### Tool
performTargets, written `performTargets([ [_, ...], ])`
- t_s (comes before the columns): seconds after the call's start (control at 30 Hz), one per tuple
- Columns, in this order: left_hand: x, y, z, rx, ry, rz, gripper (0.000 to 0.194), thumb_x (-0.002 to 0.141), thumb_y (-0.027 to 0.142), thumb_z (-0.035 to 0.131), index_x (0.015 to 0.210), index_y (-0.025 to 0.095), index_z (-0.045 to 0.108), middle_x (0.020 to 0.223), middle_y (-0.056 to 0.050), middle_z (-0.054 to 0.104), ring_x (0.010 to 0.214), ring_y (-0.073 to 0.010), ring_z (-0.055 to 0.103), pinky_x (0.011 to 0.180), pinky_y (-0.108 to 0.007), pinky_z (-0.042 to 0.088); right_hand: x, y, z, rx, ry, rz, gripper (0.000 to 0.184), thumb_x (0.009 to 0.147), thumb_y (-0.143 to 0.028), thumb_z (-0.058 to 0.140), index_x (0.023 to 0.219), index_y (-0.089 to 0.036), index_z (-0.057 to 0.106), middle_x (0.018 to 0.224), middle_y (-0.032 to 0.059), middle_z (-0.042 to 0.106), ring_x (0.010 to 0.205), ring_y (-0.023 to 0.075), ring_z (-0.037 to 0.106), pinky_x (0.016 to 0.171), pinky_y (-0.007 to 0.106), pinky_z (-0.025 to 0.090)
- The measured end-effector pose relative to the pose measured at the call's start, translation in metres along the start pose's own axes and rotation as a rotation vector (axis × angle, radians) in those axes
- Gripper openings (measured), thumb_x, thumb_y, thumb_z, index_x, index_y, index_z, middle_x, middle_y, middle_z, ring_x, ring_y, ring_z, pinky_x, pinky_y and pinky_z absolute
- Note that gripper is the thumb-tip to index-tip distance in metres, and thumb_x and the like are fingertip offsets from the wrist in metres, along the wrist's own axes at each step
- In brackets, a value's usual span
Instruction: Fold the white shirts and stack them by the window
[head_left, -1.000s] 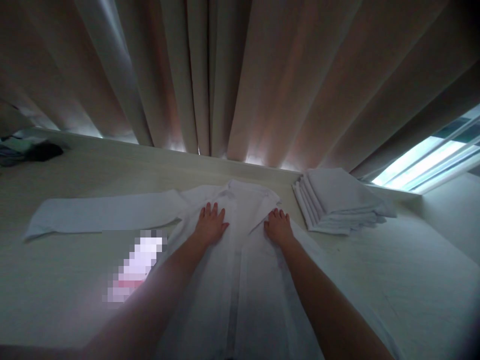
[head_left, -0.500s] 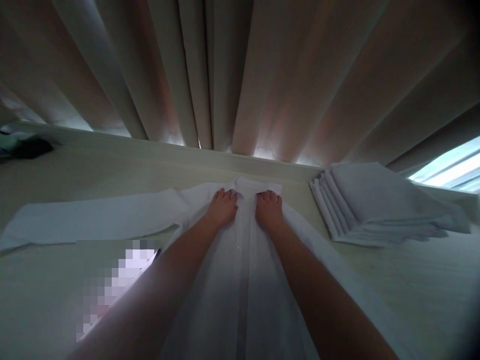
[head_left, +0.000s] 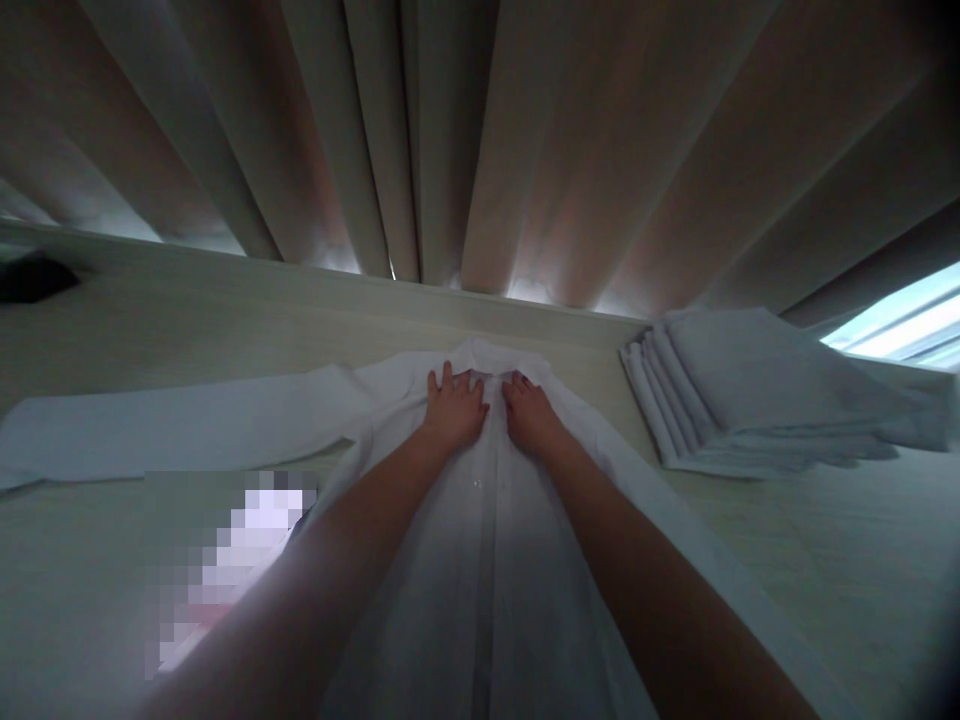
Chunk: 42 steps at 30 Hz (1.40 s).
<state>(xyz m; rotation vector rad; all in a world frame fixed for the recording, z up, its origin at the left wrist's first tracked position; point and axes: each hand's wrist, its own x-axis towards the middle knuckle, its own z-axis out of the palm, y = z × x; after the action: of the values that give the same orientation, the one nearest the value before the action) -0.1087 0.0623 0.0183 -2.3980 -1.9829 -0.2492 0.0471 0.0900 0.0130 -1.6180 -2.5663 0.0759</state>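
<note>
Touching the white shirt [head_left: 525,560] by its collar [head_left: 499,355] — left hand [head_left: 456,412], fingers spread apart | right hand [head_left: 531,415], fingers bent, grip unclear | shirt lying on pale surface [head_left: 300,320], sleeve [head_left: 187,425] stretched leftward — folded stack [head_left: 765,375] rightward

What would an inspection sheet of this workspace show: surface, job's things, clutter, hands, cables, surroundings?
Surface: pale, lightly streaked top.
Job's things: white button-front shirt, spread out, one sleeve extended left.
Clutter: folded white cloth stack at right; dark item at far left, unidentifiable; bright pixelated item beside the left forearm.
Hands: left hand and right hand at the collar; grip unclear.
Cables: nothing seen.
Surroundings: curtains behind; bright window at right.
</note>
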Motion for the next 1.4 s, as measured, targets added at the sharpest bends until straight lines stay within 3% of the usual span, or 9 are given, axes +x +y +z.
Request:
performTargets([
  [0.2,-0.104,0.013,-0.027,0.014,-0.070,0.006,0.049,0.086,0.041,0.030,0.132,0.024,0.031,0.141,-0.008,0.028,0.131,-0.0311,0.010,0.103,-0.053,0.003,-0.108,-0.027,-0.020,0.055,-0.049,-0.140,0.051,0.088,-0.033,0.030,0.135,-0.012,0.027,0.144,0.0121,0.019,0.132,0.0233,0.010,0.104,0.043,0.014],
  [0.3,-0.164,0.021,-0.029,0.007,-0.065,0.008,0.051,0.086,0.042,0.028,0.133,0.023,0.031,0.142,-0.009,0.027,0.131,-0.0308,0.011,0.103,-0.052,0.005,-0.160,-0.049,-0.016,0.066,-0.064,-0.148,0.058,0.088,-0.041,0.031,0.138,-0.013,0.022,0.145,0.0120,0.014,0.132,0.0260,0.004,0.105,0.046,0.011],
  [0.4,-0.201,0.032,-0.027,-0.015,-0.044,0.028,0.054,0.085,0.047,0.028,0.134,0.024,0.029,0.143,-0.008,0.024,0.132,-0.0314,0.008,0.103,-0.053,0.004,-0.187,-0.064,-0.009,0.051,-0.054,-0.118,0.060,0.087,-0.047,0.030,0.138,-0.015,0.023,0.145,0.0105,0.010,0.132,0.0275,0.002,0.104,0.049,0.008],
  [0.57,-0.211,0.049,-0.029,-0.037,-0.031,0.018,0.055,0.085,0.049,0.029,0.134,0.026,0.030,0.144,-0.007,0.021,0.132,-0.0318,0.005,0.102,-0.054,0.001,-0.192,-0.079,-0.009,0.029,-0.048,-0.053,0.059,0.087,-0.048,0.030,0.138,-0.018,0.024,0.145,0.0093,0.011,0.132,0.0267,0.001,0.104,0.049,0.004],
  [0.7,-0.221,0.055,-0.038,-0.057,-0.074,-0.018,0.054,0.084,0.046,0.034,0.132,0.022,0.034,0.142,-0.012,0.026,0.130,-0.0341,0.014,0.101,-0.055,0.007,-0.207,-0.087,-0.018,0.038,-0.065,0.022,0.057,0.088,-0.045,0.030,0.138,-0.017,0.024,0.145,0.0114,0.013,0.132,0.0271,0.006,0.103,0.049,0.010],
  [0.9,-0.276,0.022,-0.057,-0.020,-0.047,-0.026,0.044,0.084,0.024,0.034,0.127,0.019,0.040,0.138,-0.011,0.033,0.129,-0.0273,0.023,0.104,-0.046,0.011,-0.275,-0.071,-0.022,0.025,-0.063,-0.024,0.056,0.088,-0.041,0.030,0.138,-0.016,0.023,0.145,0.0113,0.014,0.132,0.0262,0.007,0.104,0.045,0.012],
  [1.07,-0.314,-0.006,-0.063,0.033,-0.054,-0.117,0.051,0.084,0.038,0.036,0.130,0.016,0.037,0.139,-0.015,0.031,0.128,-0.0318,0.022,0.102,-0.046,0.016,-0.316,-0.045,-0.013,-0.042,-0.039,0.096,0.058,0.087,-0.044,0.029,0.137,-0.016,0.025,0.145,0.0123,0.013,0.132,0.0290,0.003,0.102,0.050,0.009],
  [1.3,-0.338,0.015,-0.049,0.058,-0.064,-0.121,0.058,0.083,0.050,0.033,0.134,0.023,0.030,0.144,-0.012,0.019,0.132,-0.0343,0.007,0.101,-0.054,0.002,-0.331,-0.045,-0.003,-0.087,-0.012,0.213,0.059,0.087,-0.048,0.025,0.138,-0.019,0.022,0.145,0.0107,0.011,0.132,0.0288,0.004,0.101,0.052,0.006],
  [1.4,-0.339,0.018,-0.050,0.056,-0.068,-0.136,0.060,0.082,0.052,0.034,0.134,0.023,0.030,0.144,-0.012,0.019,0.131,-0.0359,0.008,0.100,-0.056,0.003,-0.332,-0.050,-0.006,-0.080,-0.025,0.243,0.059,0.087,-0.048,0.026,0.138,-0.018,0.022,0.145,0.0117,0.012,0.132,0.0295,0.004,0.101,0.053,0.007],
])
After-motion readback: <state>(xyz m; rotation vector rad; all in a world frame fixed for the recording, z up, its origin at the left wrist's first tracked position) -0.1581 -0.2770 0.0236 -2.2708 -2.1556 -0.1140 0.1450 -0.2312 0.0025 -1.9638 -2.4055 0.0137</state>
